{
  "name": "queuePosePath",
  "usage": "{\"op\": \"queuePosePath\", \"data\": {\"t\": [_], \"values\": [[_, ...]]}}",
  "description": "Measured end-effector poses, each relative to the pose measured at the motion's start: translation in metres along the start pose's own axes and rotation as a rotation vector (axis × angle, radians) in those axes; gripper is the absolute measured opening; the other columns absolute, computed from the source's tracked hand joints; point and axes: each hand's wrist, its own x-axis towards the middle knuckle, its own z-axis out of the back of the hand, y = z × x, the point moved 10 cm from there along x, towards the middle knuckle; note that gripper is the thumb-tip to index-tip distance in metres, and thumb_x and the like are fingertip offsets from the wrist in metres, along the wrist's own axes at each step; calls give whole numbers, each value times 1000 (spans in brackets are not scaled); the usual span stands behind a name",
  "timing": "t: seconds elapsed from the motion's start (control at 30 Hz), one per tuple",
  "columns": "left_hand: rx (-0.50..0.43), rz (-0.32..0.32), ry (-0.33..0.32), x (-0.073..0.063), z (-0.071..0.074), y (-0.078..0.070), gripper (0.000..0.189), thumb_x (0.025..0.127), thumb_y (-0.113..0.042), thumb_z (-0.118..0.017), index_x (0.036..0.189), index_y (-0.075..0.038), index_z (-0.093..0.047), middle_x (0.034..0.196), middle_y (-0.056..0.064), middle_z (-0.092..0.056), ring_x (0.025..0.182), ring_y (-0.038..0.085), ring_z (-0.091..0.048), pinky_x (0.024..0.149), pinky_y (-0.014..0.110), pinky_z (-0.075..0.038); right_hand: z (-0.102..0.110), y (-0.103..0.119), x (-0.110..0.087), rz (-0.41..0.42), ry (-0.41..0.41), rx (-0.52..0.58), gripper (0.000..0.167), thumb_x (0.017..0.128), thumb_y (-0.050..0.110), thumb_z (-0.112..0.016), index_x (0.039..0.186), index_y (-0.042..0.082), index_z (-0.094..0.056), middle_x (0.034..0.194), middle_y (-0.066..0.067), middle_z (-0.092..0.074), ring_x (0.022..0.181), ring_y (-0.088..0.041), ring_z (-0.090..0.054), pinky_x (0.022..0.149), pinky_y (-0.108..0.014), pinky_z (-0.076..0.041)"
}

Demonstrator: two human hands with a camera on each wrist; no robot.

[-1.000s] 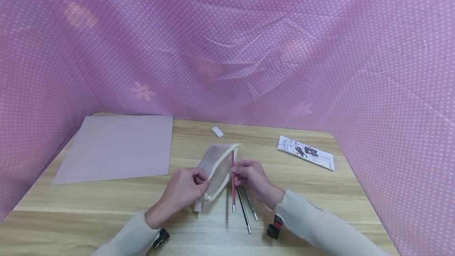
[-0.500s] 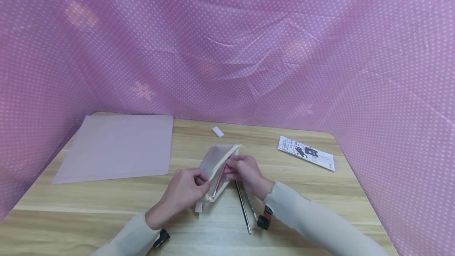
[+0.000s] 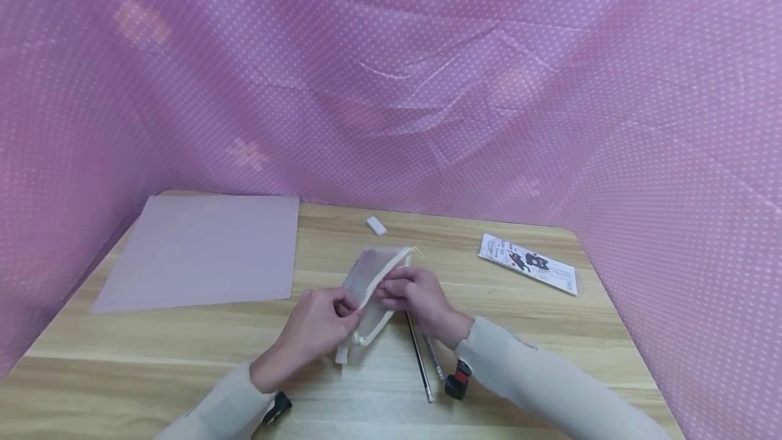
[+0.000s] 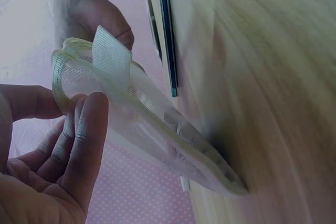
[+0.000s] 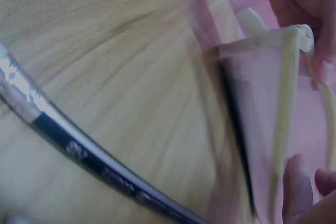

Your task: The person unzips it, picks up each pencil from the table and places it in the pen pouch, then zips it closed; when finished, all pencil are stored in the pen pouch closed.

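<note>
Pouch (image 3: 368,277) in the lower middle is open, and the left hand (image 3: 320,320) pinches its edge. The right hand (image 3: 424,299) dips inside; I can't tell if it's holding anything.

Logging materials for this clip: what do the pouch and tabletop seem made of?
Pouch: sheer mesh, probably synthetic; the left wrist view shows its fine grid, and the fabric is see-through. Tabletop: smooth, wood or wood-look laminate, judging by its pale, streaked grain; the pictures don't settle which.

A wooden table (image 3: 122,358) bears a pale sheet (image 3: 208,250), white block (image 3: 376,225), printed packet (image 3: 528,263) and two pencils (image 3: 419,358).
</note>
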Motion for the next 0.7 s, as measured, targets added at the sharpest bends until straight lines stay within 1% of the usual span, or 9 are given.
{"op": "queuePosePath", "data": {"t": [0.17,0.3,0.43,0.57,0.63,0.7], "values": [[4,-6,2,1,-1,0,8,81,-12,-77,75,-15,-72,68,-2,-72,57,4,-61,49,19,-51,6,9,-8,16,61,62,36,93,1,-62,125,-14,-56,93,-6,-76,85,-14,-74,75,-25,-62],[7,7,2,1,0,2,7,81,-12,-76,76,-15,-73,67,-3,-71,56,5,-60,49,20,-50,8,8,-15,18,109,112,38,93,2,-62,127,-12,-52,89,-1,-73,83,-12,-71,75,-24,-61],[10,14,-7,1,1,3,6,80,-12,-76,76,-15,-73,67,-3,-71,55,5,-60,48,21,-50,14,3,-22,19,124,118,29,93,4,-62,120,-5,-55,84,4,-69,76,-9,-65,69,-20,-56],[6,24,-6,1,1,3,5,80,-12,-77,77,-14,-73,68,-3,-71,56,6,-60,48,21,-50,30,-7,-26,3,96,76,21,93,2,-60,113,-1,-54,78,5,-64,66,-7,-56,60,-19,-47],[7,29,-5,1,1,3,6,80,-12,-77,77,-14,-73,68,-3,-71,56,6,-60,48,21,-51,38,-13,-28,-17,94,11,22,92,1,-61,112,-3,-54,76,5,-62,63,-8,-53,57,-19,-44],[8,28,-6,1,1,3,6,80,-12,-77,76,-15,-73,68,-2,-71,56,6,-60,48,21,-51,44,-18,-29,-33,102,-78,24,91,2,-62,112,-6,-54,76,4,-61,62,-8,-52,55,-19,-44]]}}
